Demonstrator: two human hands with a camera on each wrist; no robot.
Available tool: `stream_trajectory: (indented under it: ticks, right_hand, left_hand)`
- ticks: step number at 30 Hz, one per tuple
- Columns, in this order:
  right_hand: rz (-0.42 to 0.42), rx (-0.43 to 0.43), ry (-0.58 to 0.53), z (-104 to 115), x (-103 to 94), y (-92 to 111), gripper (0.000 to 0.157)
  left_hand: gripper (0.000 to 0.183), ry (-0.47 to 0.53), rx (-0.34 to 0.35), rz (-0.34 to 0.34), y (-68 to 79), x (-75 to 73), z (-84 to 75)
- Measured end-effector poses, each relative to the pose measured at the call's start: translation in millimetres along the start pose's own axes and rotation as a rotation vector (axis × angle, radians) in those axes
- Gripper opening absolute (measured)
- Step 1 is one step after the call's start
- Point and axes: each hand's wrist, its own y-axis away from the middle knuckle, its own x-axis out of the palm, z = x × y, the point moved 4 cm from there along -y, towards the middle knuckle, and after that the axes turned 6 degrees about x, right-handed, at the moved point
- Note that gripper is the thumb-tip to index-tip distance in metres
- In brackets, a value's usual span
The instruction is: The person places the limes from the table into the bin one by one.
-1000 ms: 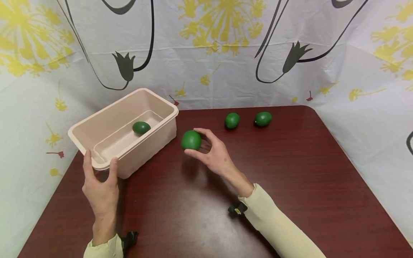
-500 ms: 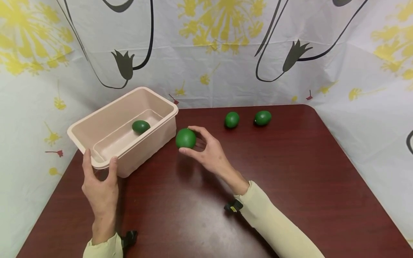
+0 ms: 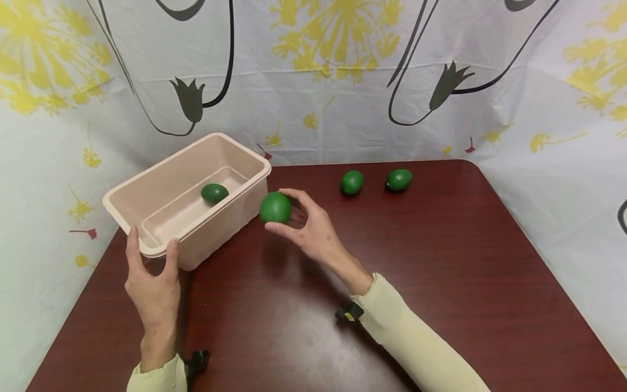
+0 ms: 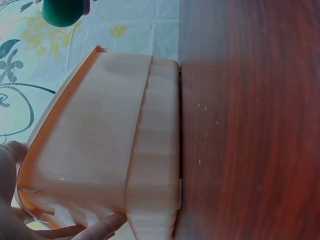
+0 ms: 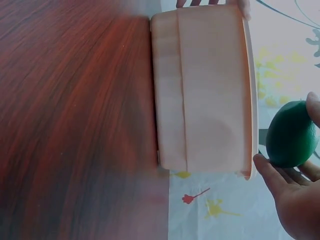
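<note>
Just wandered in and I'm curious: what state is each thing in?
Bin: upright, uncovered.
Inside fruit: lying on the bin's floor.
Held fruit: raised above the table.
Left loose fruit: on the table.
Right loose fruit: on the table.
Left hand: gripping the bin's corner.
Right hand: holding a fruit.
Sheet: hanging, wrinkled.

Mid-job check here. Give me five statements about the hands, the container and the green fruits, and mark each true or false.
1. The right hand holds a green fruit clear of the table. True.
2. The left hand grips a corner of the container. True.
3. Three fruits are inside the container. False: only one, the boxed fruit, shows in it.
4. Two other fruits, the left one and the right one in the head view, lie near the table's far edge. True.
5. The container is tipped on its side. False: it stands upright, opening upward.
</note>
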Motion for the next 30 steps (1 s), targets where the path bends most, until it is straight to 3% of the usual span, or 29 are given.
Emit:
stream_trajectory:
  ticks: [30]
  right_hand:
    - [0.037, 0.022, -0.096, 11.2, 24.5, -15.3, 0.064]
  left_hand:
    - [0.071, 0.003, 0.006, -0.004, 1.6, -0.5, 0.4]
